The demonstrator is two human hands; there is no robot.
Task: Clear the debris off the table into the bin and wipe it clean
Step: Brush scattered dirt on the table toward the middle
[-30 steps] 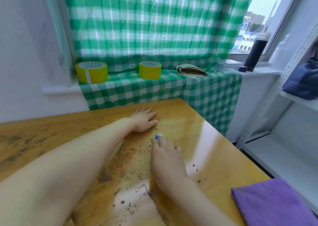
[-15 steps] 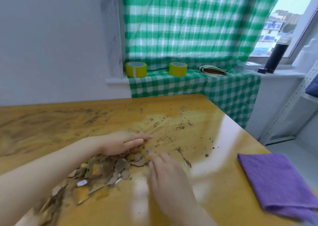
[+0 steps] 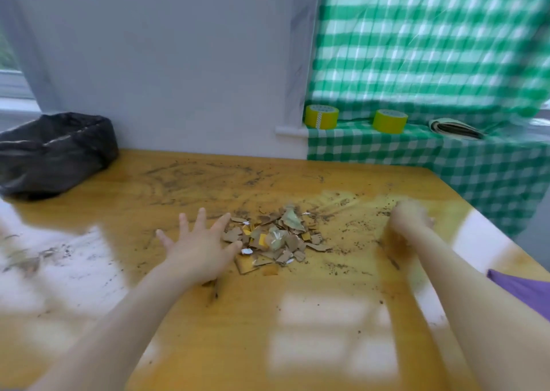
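Gathering step judged in hand: debris pile (image 3: pixel 276 238) sits centrally on the worktop (image 3: pixel 297 331), left hand (image 3: pixel 199 241) splayed and released at its left edge, right hand (image 3: pixel 410 218) too blurred to tell; next move likely requires scooping the pile across to the bin (image 3: pixel 53 149), far left.

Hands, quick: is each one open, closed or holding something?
Left hand: open, fingers spread beside the debris pile, holding nothing.
Right hand: too blurred, cannot tell.

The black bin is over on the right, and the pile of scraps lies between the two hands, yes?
No. The head view shows the black bin on the left, not the right. The pile of scraps does lie between the left hand and the right hand.
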